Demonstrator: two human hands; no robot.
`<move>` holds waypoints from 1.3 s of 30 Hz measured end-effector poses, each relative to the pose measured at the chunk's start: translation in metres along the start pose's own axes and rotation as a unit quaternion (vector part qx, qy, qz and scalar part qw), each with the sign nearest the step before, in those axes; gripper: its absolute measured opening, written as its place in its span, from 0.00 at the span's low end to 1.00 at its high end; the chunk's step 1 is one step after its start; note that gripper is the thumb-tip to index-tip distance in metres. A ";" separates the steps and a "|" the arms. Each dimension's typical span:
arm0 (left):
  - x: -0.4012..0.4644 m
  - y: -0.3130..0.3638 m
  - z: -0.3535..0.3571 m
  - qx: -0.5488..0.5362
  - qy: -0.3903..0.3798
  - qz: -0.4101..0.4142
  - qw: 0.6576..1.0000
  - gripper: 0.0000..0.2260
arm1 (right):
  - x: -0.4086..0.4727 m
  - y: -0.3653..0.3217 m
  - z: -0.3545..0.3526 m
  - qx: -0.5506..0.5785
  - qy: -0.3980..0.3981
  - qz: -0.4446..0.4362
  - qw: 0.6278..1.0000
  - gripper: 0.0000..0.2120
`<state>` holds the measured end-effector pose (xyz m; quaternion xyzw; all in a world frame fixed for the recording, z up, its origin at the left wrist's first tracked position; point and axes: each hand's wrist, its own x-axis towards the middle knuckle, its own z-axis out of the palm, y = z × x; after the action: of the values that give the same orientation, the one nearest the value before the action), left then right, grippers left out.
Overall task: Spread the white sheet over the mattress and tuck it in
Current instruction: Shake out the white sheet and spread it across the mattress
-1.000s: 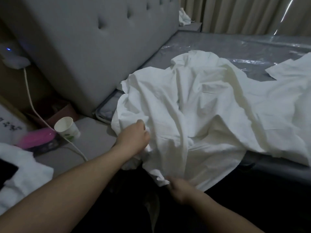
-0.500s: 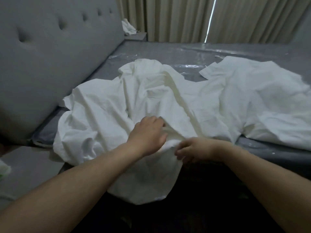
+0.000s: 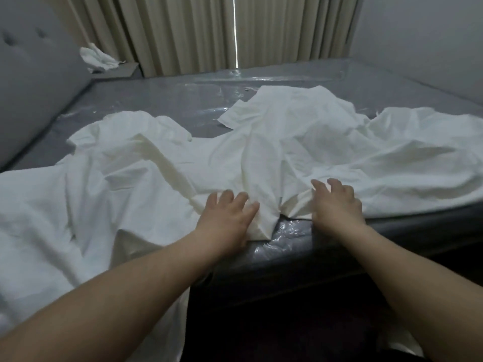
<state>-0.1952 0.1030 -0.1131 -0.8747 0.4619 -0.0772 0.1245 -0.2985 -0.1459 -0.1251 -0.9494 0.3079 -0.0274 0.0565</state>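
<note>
White sheet: lying rumpled across plastic-wrapped grey mattress, its left part hanging over the near edge. Left hand and right hand: resting on its folds, fingers spread.

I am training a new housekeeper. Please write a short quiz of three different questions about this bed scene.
1. True or false: the white sheet covers the whole mattress.
2. The sheet is: A) flat B) bunched in folds C) tucked in
3. What lies on the ledge by the headboard?

Key: 1. False; plastic-wrapped mattress shows beyond it. 2. B; left hand and right hand lie on the folds. 3. A crumpled white cloth.
</note>
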 end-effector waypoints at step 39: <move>0.026 0.040 -0.015 -0.038 -0.146 -0.169 0.974 0.38 | 0.062 0.036 0.002 -0.104 -0.028 -0.264 0.959 0.28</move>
<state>-0.2158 0.0582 -0.1094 -0.9460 0.2868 0.0487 0.1427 -0.2687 -0.2108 -0.1305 -0.9979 0.0460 0.0172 -0.0430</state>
